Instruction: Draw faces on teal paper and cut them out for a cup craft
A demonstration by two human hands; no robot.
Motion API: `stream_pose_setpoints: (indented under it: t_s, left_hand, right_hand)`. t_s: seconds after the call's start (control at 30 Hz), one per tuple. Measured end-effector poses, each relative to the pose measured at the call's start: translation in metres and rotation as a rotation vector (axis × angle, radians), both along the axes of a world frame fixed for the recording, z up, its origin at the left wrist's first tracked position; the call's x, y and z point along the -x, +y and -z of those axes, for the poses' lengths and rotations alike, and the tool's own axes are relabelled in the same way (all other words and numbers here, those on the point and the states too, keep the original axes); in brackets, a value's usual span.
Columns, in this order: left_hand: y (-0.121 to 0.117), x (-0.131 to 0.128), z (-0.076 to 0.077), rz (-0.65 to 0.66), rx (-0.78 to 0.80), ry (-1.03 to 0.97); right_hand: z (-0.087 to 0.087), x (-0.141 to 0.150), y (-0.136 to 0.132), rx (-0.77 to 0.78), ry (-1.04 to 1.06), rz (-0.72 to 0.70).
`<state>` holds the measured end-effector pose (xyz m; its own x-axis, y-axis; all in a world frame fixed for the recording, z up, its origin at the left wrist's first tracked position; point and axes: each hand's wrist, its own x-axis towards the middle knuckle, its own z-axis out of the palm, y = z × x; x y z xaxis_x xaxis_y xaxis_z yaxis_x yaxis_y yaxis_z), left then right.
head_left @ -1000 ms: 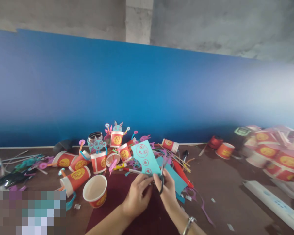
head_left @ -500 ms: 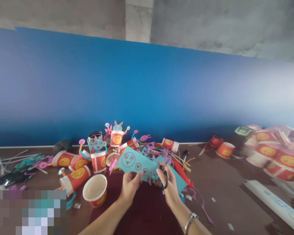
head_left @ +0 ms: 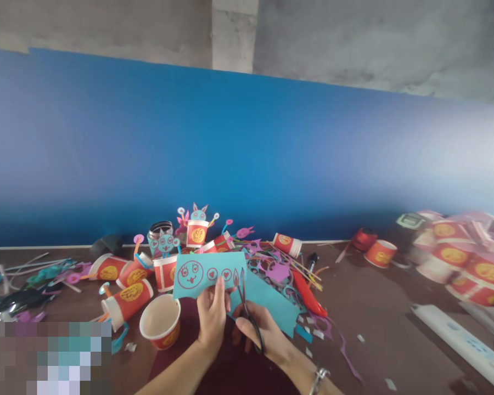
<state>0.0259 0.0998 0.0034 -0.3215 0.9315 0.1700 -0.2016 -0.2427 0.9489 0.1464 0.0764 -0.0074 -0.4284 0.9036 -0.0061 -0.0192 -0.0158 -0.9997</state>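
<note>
The left hand (head_left: 212, 315) held a sheet of blue paper (head_left: 201, 260) by its lower edge, the thumb pressed on the front and the other fingers closed behind. The paper was raised over the near middle of the worktop (head_left: 366, 312), its drawn side turned towards the person: a round face on the left, then two small circles with hearts inside, then a small pointed shape by the right edge. The fingers of the right hand (head_left: 265, 332) were closed around the black handles of the scissors (head_left: 254, 326), and a bracelet (head_left: 320, 377) circled that wrist. The blades pointed upwards at the right end of the paper, close together; whether they bit into it could not be told.

A second blue sheet (head_left: 271, 299) lay just beyond the right hand, with purple scraps (head_left: 278, 270) behind it and a long red object (head_left: 308, 293) beside them. A dark red mat (head_left: 239, 376) lay beneath the hands. To the left, an open paper cup (head_left: 160, 319) stood near the left hand, and a red cup (head_left: 134, 296) lay on its side behind it. A white power strip (head_left: 456, 334) lay well apart on the right.
</note>
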Motion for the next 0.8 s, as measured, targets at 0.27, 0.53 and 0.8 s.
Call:
stream_pose_setpoints:
  t_s: [0.27,0.53,0.8]
  left_hand:
    - [0.004,-0.004,0.011,-0.022,0.025,-0.15]
    - [0.003,-0.004,0.005,-0.002,0.045,-0.192]
    - [-0.007,-0.007,-0.012,0.009,0.087,-0.134]
  right_hand:
    - [-0.012,-0.008,0.006,-0.045,0.074,0.41]
    - [-0.008,0.002,-0.003,-0.018,0.092,0.249]
    - [-0.013,0.008,-0.013,0.053,0.132,0.059]
